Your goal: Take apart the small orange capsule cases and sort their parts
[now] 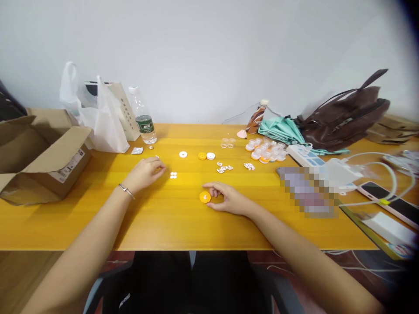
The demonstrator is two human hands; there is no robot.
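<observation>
One orange disc (205, 197) lies on the yellow table (163, 226), nearest the person; the right hand (229, 199) rests beside it, fingers curled, thumb and forefinger pinching its rim. The left hand (144, 173) lies farther back, loosely curled, fingertips meeting near two small white pieces (173, 175); whether it holds anything cannot be told. Beyond sit two white discs (196, 155) and another orange one (202, 155).

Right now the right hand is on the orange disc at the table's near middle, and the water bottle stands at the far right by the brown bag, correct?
Not quite. The head view shows the right hand on the orange disc, but the water bottle stands far left, beside the white plastic bag.
</observation>
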